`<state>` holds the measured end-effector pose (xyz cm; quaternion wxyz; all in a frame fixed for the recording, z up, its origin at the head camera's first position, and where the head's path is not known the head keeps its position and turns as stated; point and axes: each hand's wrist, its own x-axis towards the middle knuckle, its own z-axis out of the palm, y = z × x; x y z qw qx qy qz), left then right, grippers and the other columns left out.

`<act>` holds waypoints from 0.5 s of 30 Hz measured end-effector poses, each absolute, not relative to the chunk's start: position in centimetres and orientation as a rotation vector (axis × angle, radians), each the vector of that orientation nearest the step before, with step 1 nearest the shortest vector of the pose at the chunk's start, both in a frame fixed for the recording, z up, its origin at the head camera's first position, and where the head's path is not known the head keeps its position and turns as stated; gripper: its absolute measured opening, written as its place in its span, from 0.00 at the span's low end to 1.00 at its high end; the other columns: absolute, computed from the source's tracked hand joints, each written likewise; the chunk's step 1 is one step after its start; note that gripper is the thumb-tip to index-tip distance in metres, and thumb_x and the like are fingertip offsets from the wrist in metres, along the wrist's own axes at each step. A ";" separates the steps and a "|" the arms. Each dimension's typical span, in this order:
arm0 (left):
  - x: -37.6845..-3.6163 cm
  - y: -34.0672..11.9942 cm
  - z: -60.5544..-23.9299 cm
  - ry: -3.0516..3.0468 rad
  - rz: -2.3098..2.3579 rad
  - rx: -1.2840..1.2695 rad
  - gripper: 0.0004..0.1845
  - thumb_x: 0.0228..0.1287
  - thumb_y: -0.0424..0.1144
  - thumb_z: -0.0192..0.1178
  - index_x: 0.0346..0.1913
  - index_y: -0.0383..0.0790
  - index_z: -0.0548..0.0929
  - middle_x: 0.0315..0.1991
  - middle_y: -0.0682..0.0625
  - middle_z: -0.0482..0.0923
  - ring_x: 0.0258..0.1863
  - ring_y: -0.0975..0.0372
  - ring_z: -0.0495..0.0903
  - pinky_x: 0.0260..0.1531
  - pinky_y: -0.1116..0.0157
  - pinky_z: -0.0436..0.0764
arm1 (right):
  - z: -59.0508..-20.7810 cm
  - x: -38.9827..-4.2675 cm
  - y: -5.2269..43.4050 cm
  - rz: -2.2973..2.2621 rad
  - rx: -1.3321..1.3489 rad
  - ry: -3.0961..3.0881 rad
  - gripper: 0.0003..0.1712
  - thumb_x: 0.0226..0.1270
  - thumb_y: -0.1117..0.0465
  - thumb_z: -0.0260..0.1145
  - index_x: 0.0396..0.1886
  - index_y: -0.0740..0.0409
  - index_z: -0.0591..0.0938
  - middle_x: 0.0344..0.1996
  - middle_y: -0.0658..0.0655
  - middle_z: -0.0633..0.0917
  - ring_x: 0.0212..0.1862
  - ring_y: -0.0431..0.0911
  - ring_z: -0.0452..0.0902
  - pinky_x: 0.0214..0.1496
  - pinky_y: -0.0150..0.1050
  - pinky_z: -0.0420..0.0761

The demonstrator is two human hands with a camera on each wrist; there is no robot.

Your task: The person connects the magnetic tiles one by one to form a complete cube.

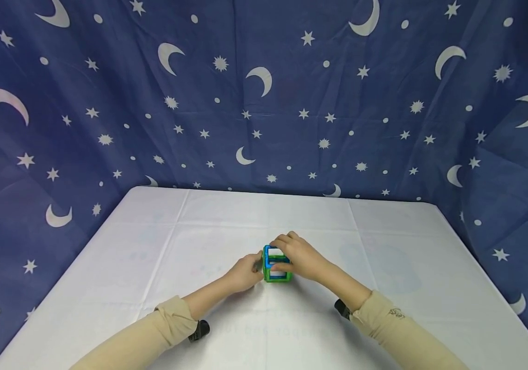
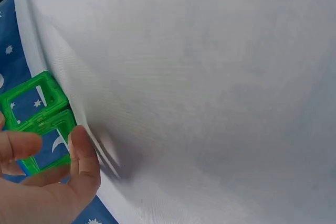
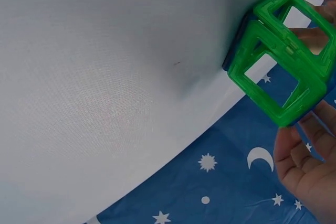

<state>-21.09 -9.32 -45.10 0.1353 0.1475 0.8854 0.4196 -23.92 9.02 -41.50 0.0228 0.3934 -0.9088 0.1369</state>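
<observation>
Counter (image 1: 384,241) w/ white cloth: cube of green/blue frame tiles (image 1: 276,264) mid-counter, nearer front edge, looks nearly closed up; left hand (image 1: 243,275) and right hand (image 1: 298,257) fingers clamped on its sides/top.

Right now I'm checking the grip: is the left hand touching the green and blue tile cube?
Touching. In the left wrist view the left hand has thumb and fingers pressed against the cube; the head view agrees, hand meeting cube.
</observation>
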 end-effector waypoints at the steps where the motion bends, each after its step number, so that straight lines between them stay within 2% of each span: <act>1: -21.0 -9.3 -45.0 2.555 1.245 0.370 0.31 0.58 0.26 0.53 0.65 0.21 0.61 0.58 0.29 0.71 0.34 0.51 0.78 0.36 0.61 0.79 | -41.5 -23.9 9.0 0.421 1.206 -2.820 0.31 0.54 0.49 0.72 0.53 0.63 0.78 0.49 0.57 0.81 0.48 0.49 0.73 0.50 0.43 0.78; 5: -20.7 -9.3 -44.6 2.498 1.417 0.130 0.20 0.64 0.32 0.52 0.57 0.26 0.74 0.55 0.34 0.77 0.43 0.49 0.81 0.39 0.57 0.82 | -41.2 -23.8 9.4 0.464 1.144 -2.856 0.33 0.55 0.47 0.70 0.56 0.61 0.77 0.53 0.58 0.80 0.51 0.52 0.74 0.53 0.47 0.77; 7: -20.6 -9.2 -44.6 2.436 1.529 0.015 0.17 0.67 0.36 0.52 0.53 0.27 0.78 0.48 0.37 0.80 0.33 0.55 0.80 0.30 0.64 0.81 | -41.0 -23.8 9.9 0.583 1.017 -2.900 0.28 0.59 0.49 0.68 0.53 0.62 0.78 0.49 0.58 0.82 0.49 0.52 0.76 0.51 0.47 0.78; 11: -20.5 -9.1 -44.7 2.364 1.625 -0.094 0.18 0.68 0.43 0.55 0.48 0.30 0.82 0.42 0.42 0.82 0.35 0.61 0.78 0.31 0.68 0.82 | -41.1 -24.1 11.3 0.955 0.691 -2.997 0.14 0.66 0.56 0.63 0.39 0.64 0.81 0.31 0.58 0.84 0.32 0.47 0.78 0.34 0.38 0.79; 13: -20.5 -9.0 -44.8 2.331 1.638 -0.118 0.18 0.67 0.43 0.56 0.48 0.30 0.82 0.43 0.42 0.82 0.38 0.60 0.78 0.34 0.67 0.82 | -41.5 -24.2 12.1 1.198 0.590 -3.066 0.13 0.68 0.58 0.60 0.33 0.65 0.82 0.25 0.58 0.83 0.26 0.44 0.75 0.27 0.34 0.75; 15: -20.4 -8.9 -44.8 2.313 1.639 -0.134 0.17 0.66 0.42 0.58 0.48 0.31 0.82 0.46 0.43 0.81 0.41 0.60 0.78 0.36 0.66 0.83 | -42.1 -24.1 12.4 1.418 0.522 -3.120 0.15 0.69 0.57 0.58 0.31 0.66 0.82 0.23 0.59 0.83 0.24 0.43 0.74 0.25 0.33 0.73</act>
